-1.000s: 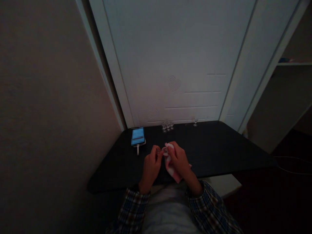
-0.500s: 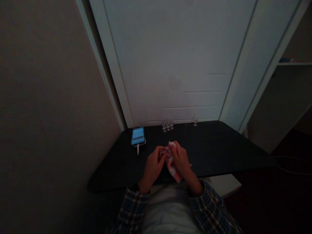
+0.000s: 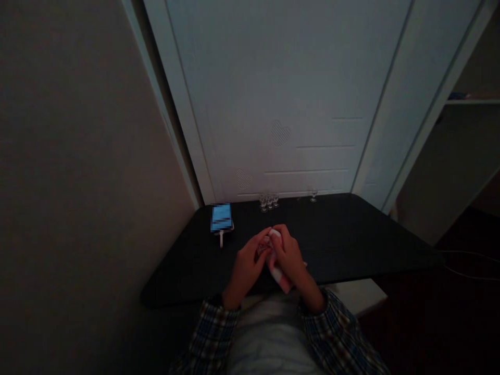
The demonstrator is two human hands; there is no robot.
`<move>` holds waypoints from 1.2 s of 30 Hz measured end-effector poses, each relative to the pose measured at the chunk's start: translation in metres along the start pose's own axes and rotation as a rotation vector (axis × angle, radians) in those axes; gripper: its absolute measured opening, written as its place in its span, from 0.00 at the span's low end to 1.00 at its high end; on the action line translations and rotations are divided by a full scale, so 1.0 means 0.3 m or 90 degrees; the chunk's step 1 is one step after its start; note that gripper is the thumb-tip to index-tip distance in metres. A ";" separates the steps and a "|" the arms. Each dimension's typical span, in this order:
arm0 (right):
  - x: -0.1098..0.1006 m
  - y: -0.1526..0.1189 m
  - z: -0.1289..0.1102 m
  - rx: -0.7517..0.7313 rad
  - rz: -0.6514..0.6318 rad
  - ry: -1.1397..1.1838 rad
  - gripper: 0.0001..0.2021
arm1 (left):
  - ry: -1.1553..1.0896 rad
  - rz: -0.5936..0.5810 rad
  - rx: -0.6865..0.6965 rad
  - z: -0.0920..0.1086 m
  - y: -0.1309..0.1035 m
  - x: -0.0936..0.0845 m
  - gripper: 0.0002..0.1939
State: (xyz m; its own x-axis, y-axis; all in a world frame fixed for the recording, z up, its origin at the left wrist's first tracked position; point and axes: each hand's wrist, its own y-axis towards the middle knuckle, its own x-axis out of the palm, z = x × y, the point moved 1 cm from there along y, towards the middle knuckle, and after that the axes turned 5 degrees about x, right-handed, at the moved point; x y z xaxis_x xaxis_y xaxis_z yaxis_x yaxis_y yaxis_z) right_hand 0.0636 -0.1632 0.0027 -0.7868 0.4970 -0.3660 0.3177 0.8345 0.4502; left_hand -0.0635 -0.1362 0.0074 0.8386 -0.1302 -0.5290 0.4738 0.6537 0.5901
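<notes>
My left hand (image 3: 248,261) is closed on a small clear glass (image 3: 264,244), mostly covered by the fingers. A pink and white cloth (image 3: 280,276) is in my right hand (image 3: 289,254), its upper part pressed against the glass and its lower end hanging toward the table's front edge. Both hands meet above the dark table (image 3: 336,234). Farther back, several small clear stemmed glasses (image 3: 269,202) stand in a tight group, and a single glass (image 3: 313,196) is apart from them on the right.
A phone with a lit screen (image 3: 221,217) and a white cable (image 3: 221,239) is at the table's back left. Behind the table rises a white panel (image 3: 304,94). A white surface (image 3: 361,296) shows below the front edge.
The fingers of my left hand have moved up and over the glass, nearer to my right hand. The cloth has shifted slightly at its top.
</notes>
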 end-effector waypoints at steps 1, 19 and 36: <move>-0.001 -0.001 -0.001 -0.002 0.003 -0.001 0.12 | 0.001 -0.004 0.013 0.000 0.000 0.000 0.22; 0.005 -0.004 -0.004 -0.024 -0.019 0.048 0.14 | 0.065 0.019 0.036 -0.010 -0.001 -0.003 0.14; -0.007 0.012 -0.017 -0.089 -0.016 0.090 0.13 | 0.122 0.058 0.037 -0.017 -0.003 -0.007 0.14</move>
State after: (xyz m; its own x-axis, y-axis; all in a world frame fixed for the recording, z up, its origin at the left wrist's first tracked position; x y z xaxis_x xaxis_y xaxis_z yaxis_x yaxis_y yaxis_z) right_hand 0.0638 -0.1625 0.0092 -0.8629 0.4299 -0.2655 0.2280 0.8002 0.5546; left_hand -0.0671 -0.1326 0.0050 0.8144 0.0751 -0.5754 0.4183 0.6114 0.6717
